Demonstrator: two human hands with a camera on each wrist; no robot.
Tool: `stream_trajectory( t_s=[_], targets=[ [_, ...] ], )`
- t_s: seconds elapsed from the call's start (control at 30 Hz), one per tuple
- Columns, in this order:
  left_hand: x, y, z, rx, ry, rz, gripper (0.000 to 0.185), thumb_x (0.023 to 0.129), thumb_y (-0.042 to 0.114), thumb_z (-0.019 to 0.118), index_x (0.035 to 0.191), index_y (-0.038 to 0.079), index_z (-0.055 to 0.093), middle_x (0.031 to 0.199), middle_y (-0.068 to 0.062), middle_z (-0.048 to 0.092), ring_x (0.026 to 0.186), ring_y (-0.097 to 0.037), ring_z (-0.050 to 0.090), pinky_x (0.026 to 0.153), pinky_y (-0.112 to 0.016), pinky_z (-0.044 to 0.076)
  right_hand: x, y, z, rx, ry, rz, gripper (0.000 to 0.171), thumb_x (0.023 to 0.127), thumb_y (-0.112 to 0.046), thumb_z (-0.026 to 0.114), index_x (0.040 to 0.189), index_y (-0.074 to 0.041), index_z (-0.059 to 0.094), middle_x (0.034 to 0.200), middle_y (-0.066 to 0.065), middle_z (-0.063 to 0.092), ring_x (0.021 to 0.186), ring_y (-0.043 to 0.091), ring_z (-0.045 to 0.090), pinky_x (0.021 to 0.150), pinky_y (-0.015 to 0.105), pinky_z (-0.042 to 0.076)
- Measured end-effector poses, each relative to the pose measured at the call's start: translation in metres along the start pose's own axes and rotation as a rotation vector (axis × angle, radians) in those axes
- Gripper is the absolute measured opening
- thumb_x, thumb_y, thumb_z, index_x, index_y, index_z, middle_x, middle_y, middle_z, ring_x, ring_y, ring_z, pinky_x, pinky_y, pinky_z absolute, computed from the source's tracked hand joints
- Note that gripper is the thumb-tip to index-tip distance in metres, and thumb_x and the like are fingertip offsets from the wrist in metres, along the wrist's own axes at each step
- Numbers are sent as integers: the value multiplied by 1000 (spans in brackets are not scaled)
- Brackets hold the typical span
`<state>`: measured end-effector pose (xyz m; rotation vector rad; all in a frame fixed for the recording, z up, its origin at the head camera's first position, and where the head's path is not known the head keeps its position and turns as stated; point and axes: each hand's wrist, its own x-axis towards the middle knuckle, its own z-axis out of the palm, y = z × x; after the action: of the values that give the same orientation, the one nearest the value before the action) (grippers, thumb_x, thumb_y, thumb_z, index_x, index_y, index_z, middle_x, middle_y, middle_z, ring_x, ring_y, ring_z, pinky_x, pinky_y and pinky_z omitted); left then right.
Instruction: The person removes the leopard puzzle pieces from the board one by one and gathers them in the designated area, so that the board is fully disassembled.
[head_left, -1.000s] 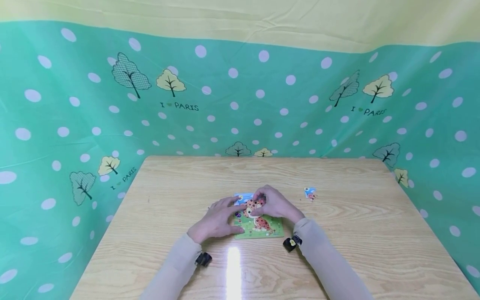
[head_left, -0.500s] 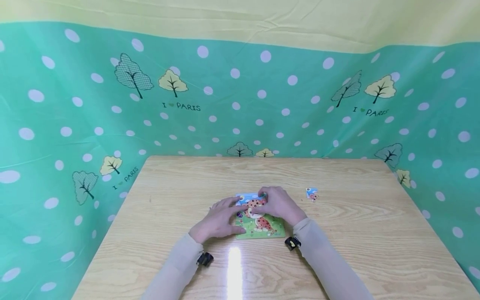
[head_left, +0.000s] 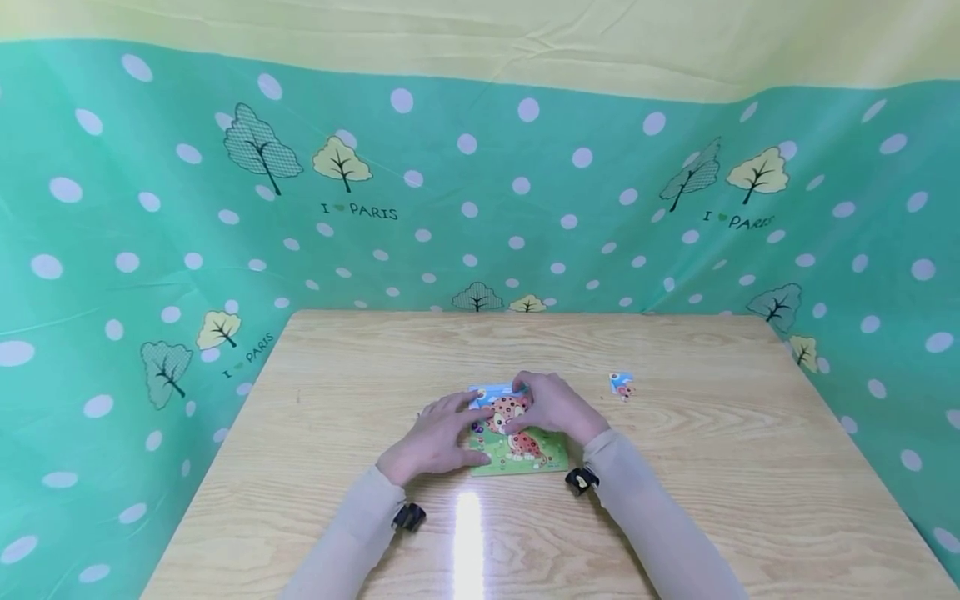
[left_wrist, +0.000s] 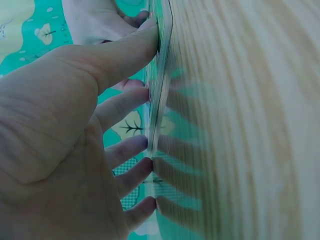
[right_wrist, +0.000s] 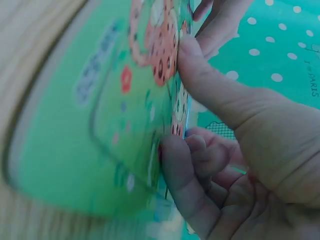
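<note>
A jigsaw puzzle board (head_left: pixel 517 465) showing a spotted leopard on green grass under blue sky lies flat mid-table. My left hand (head_left: pixel 435 437) spreads along its left side, thumb at the lower left and fingertips on its left and upper part; the left wrist view has the thumb on the board's edge (left_wrist: pixel 162 75). Over the upper right of the board, my right hand (head_left: pixel 558 408) bends its thumb and fingers onto a leopard-patterned puzzle piece (right_wrist: pixel 181 102), pinching it close against the picture. The hand hides much of this piece in the head view.
A loose puzzle piece (head_left: pixel 622 384), blue with a pink mouse-like figure, lies on the wooden table (head_left: pixel 712 467) to the right of the board. Behind the table hangs a green dotted cloth (head_left: pixel 517 217). Each wrist wears a small black camera.
My right hand has shifted slightly right and settled lower over the board's upper right, with the puzzle piece now flatter against the picture. The left hand stays in place.
</note>
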<state>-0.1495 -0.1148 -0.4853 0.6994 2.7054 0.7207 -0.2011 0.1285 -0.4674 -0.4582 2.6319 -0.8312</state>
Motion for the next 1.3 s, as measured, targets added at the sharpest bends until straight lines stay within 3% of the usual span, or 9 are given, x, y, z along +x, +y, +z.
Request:
stream_trajectory(
  t_s=[0.2,0.57,0.8,0.9,1.0,1.07,1.13,1.23,1.3],
  targets=[
    [0,-1,0,-6,-5,-5,75,91,49,81,157,26,54,175,-12,30,160,-44,29,129,-70,23,2,-1,-2,92,-33,34,70,75,-35,97,130,-9,63,89,4,61,72,17,53,62,29,48],
    [0,3,0,8,-6,-2,74,90,48,82,156,27,55,175,-11,32,160,-43,29,129,-70,22,6,11,2,146,51,93,51,77,-37,96,115,-18,68,90,5,63,71,19,56,64,34,48],
    [-1,4,-2,12,-4,7,75,90,48,82,157,26,54,175,-11,31,160,-44,29,129,-70,22,2,12,4,183,119,54,39,78,-35,95,106,-19,74,112,3,68,96,20,62,88,40,56],
    [0,4,-2,15,-4,-1,76,90,48,82,157,26,54,175,-11,31,160,-44,29,129,-70,22,1,13,6,237,116,19,35,80,-29,94,105,-16,74,103,2,70,88,19,63,80,34,56],
    [0,3,-2,17,-4,-12,76,90,48,82,157,27,54,175,-11,31,160,-44,29,129,-70,23,0,13,8,240,126,-11,40,83,-26,92,116,-12,73,91,1,68,76,15,60,68,26,51],
    [0,2,-2,15,-5,-14,75,90,49,82,157,28,54,175,-11,31,160,-44,29,129,-70,23,0,13,9,211,123,-29,45,86,-28,90,124,-10,73,86,2,66,70,15,57,61,26,48],
    [0,2,-1,13,-5,-13,75,91,49,82,157,28,54,175,-11,31,160,-44,29,129,-70,23,0,11,10,142,110,-49,50,90,-33,87,132,-11,72,88,3,68,72,17,57,62,29,49],
    [0,2,-1,13,-6,-9,75,91,49,81,157,28,54,175,-12,31,160,-44,28,129,-70,22,1,8,12,17,65,-93,52,94,-43,81,139,-18,71,112,5,77,95,23,70,83,40,60],
    [0,2,-1,12,-8,-9,75,91,48,81,157,28,53,175,-12,30,160,-44,28,129,-70,22,2,5,12,-55,36,-132,52,96,-50,77,140,-23,70,130,2,76,117,27,71,103,49,59]
  ],
)
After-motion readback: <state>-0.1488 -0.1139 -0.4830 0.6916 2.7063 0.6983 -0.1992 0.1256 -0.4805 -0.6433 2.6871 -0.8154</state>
